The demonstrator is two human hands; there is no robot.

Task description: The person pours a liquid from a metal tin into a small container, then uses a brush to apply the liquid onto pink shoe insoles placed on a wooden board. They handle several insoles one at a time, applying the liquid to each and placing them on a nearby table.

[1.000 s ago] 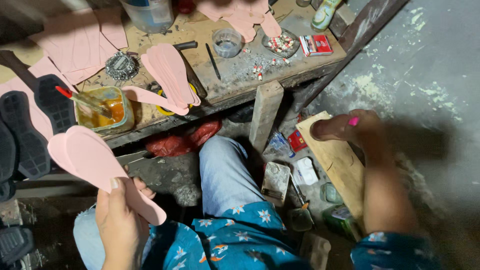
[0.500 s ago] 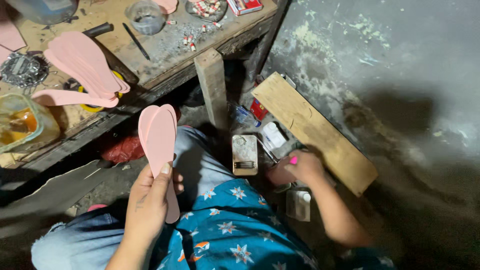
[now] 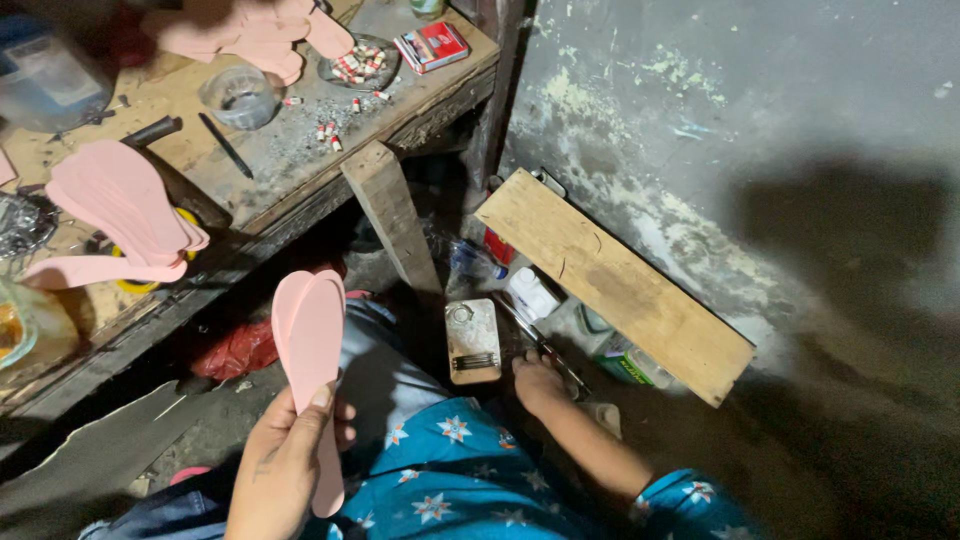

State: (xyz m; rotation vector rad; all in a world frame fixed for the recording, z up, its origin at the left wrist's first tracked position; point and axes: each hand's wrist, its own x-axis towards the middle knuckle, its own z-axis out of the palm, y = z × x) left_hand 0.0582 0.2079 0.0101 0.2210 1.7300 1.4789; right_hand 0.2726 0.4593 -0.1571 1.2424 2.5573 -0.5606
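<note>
While the right hand (image 3: 540, 382) was up by the plank's near end a second ago, it has since dropped to the floor clutter below the long bare wooden plank (image 3: 612, 280) leaning on the grey wall. It looks to be picking a tool. Fingers are curled down onto a thin dark metal tool (image 3: 545, 350); whether they have closed on it cannot be told. Just left of that hand lies a small rectangular tan block with a metal ring and ridged strip (image 3: 473, 340). The left hand (image 3: 285, 465), well left of the plank, stays closed, thumb on top, on the heel end of the flat pink foam insole pair (image 3: 310, 365), held upright over the lap. More pink insoles (image 3: 125, 205) are stacked on the wooden workbench (image 3: 300, 165).
</note>
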